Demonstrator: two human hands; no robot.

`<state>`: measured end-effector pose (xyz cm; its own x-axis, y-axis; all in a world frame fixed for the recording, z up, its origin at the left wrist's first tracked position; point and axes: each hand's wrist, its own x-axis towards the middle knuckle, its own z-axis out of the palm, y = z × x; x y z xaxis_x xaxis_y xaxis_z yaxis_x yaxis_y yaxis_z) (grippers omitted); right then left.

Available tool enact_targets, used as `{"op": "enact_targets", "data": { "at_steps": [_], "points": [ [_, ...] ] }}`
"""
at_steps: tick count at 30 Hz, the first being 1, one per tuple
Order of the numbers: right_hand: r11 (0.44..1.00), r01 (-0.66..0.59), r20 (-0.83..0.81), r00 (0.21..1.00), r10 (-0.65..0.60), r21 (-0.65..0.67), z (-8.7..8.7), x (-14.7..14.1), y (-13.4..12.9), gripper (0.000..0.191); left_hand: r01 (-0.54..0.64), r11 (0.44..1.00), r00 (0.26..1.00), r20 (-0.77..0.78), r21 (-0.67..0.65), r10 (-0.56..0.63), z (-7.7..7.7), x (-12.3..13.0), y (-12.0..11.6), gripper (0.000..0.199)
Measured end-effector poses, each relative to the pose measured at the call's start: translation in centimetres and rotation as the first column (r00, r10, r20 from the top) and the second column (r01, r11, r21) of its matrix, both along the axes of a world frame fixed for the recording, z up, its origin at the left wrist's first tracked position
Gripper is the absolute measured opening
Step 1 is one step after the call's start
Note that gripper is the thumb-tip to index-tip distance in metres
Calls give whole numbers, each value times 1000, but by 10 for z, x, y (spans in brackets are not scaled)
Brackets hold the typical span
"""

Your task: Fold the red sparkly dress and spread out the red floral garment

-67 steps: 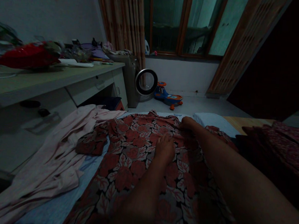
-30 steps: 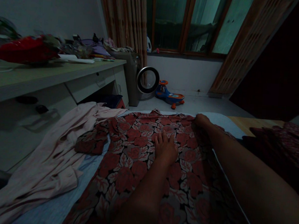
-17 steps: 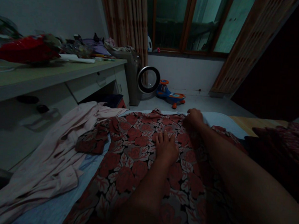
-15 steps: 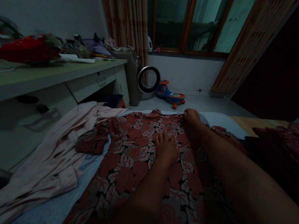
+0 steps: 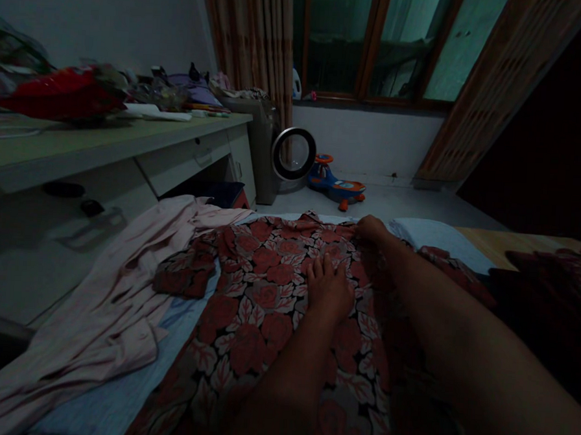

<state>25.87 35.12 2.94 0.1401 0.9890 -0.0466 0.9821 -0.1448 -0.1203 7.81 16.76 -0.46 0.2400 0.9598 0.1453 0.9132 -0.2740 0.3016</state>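
Observation:
A floral dress with red roses and grey leaves lies spread out before me, its collar at the far end. Its left sleeve is turned out to the side, and its lower part runs out of view. My left hand rests palm down on the upper front, fingers spread. At the far right shoulder, my right hand is closed on the cloth; its fingertips are partly hidden. Beneath the dress is a light blue sheet. A crumpled pale pink garment lies along the left side.
On the left stands a long desk with a red bag and clutter. Beyond it are a washing machine with its round door open and a blue-orange ride-on toy. Dark folded clothes lie at right.
The whole view has shifted slightly to the right-hand side of the picture. Both hands keep their places on the dress, and the cloth looks nearly the same.

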Motion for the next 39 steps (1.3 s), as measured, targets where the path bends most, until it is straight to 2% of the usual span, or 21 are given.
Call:
{"op": "enact_targets", "data": {
  "at_steps": [4, 9, 13, 19, 25, 29, 34, 39],
  "points": [
    [998, -1, -57, 998, 4, 55, 0, -5, 5, 25, 1, 1000, 1000, 2, 8, -1, 0, 0, 0, 53],
    [979, 42, -156, 988, -11, 198, -4, -12, 8, 35, 3, 1000, 1000, 14, -9, -3, 5, 0, -2, 53],
    [952, 60, -207, 978, 3, 299, -15, -17, 10, 43, -20, 1000, 1000, 10, 14, 20, 7, -1, -3, 56],
    [979, 20, -222, 975, 26, 204, -30, -14, 10, 33, -6, 999, 1000, 6, 41, 5, 0, -2, -1, 52],
    [988, 74, -173, 984, -50, 133, -17, 16, 5, 37, -14, 999, 1000, 3, 49, 14, -3, -1, 1, 52],
    [995, 94, -119, 989, -89, 44, -10, 35, 3, 30, -9, 999, 1000, 3, 50, 9, -3, -1, 1, 52],
    [997, 61, -104, 992, -66, -51, -8, 46, 1, 21, -9, 999, 1000, 8, 46, 8, -2, -2, 1, 52],
    [998, 41, -129, 990, -47, -50, -11, 53, -3, 15, -13, 999, 1000, 4, 42, 12, -1, -1, 1, 50]
  ]
}}
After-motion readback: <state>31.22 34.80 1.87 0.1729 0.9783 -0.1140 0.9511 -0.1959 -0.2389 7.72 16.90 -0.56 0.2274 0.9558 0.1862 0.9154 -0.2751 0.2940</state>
